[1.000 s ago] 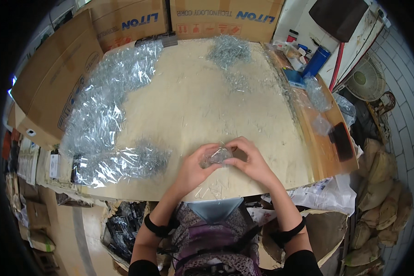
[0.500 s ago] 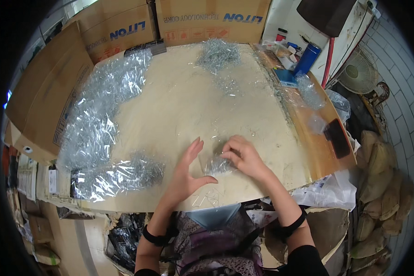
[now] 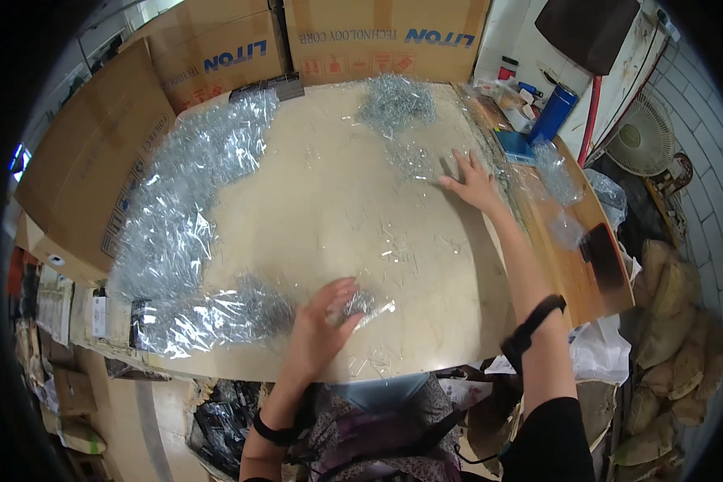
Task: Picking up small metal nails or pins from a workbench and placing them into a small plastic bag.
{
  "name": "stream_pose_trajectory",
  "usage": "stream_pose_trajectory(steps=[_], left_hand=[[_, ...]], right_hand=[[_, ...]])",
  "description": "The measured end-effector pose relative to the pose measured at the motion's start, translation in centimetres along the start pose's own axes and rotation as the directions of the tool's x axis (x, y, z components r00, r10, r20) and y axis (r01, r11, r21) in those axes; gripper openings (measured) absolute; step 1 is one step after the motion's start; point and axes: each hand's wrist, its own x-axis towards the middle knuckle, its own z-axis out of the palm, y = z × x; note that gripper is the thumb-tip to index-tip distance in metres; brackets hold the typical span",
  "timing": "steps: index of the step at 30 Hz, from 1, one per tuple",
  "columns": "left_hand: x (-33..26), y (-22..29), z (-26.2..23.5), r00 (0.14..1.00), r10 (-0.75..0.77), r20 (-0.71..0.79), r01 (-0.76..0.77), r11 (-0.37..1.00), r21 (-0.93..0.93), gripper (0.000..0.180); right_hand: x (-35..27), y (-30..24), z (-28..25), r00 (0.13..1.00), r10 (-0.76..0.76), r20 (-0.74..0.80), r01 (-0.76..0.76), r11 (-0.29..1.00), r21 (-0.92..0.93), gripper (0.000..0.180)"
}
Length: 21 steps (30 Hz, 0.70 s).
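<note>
Your left hand (image 3: 317, 329) half curled at clear bag (image 3: 365, 303), can't tell if holding; right hand (image 3: 475, 189) wide open, empty; bag likely light, floppy, slippery: pinch edge

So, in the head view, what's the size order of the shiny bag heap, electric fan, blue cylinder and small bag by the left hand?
1. Shiny bag heap
2. Electric fan
3. Blue cylinder and small bag: too alike to rank, and the left hand partly hides the bag.
</note>
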Motion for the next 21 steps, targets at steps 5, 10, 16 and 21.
stream_pose_trajectory(steps=[5, 10, 16, 21], left_hand=[[-1.5, -0.6, -0.8, 0.986, 0.02, -0.168, -0.011, 0.998, 0.058, 0.054], [-2.5, -1.1, -2.9, 0.978, 0.068, -0.196, -0.025, 0.976, 0.214, 0.05], [-2.2, -0.5, -2.5, 0.972, -0.12, -0.204, 0.133, 0.99, 0.052, 0.048], [-2.4, -1.5, -3.0, 0.964, -0.146, -0.222, 0.127, 0.987, -0.1, 0.052]], right_hand=[[2.5, -3.4, 4.2, 0.977, -0.142, 0.16, 0.147, 0.989, -0.017, 0.068], [0.0, -8.0, 4.1, 0.914, -0.333, 0.231, 0.306, 0.941, 0.144, 0.033], [-0.9, -8.6, 2.5, 0.865, -0.33, 0.378, 0.264, 0.94, 0.217, 0.02], [-5.6, -14.2, -0.5, 0.822, -0.561, 0.094, 0.523, 0.811, 0.263, 0.023]])
